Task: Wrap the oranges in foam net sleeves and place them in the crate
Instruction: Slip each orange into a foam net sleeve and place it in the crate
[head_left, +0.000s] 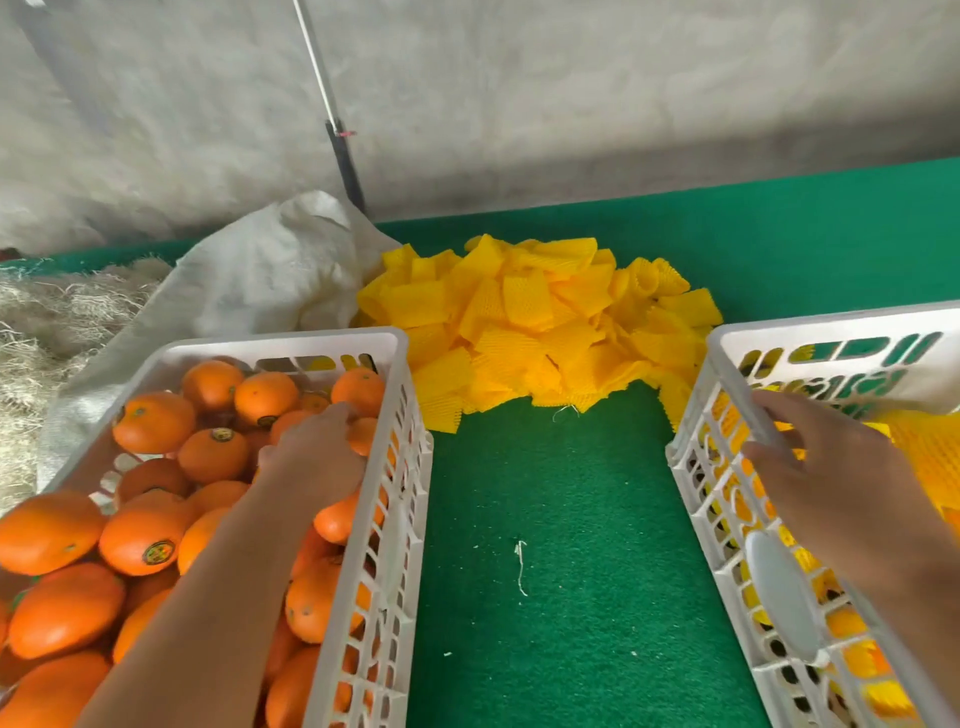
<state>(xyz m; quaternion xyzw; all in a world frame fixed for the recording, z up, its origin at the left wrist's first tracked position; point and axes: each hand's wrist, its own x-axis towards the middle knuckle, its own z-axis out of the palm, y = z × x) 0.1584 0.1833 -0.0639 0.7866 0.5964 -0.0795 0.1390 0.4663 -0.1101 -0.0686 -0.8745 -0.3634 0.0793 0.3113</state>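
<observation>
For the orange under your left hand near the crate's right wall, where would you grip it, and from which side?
Grip the orange from above, fingers spread round its upper curve. The left hand already rests over it; the left crate wall and neighbouring oranges block its sides, so probably only the top is free.

green felt table (561, 519) carries left white crate (384, 467) of oranges, right white crate (727, 509), yellow foam sleeve pile (530, 322) at back between them, white sack (260, 275) back left
</observation>
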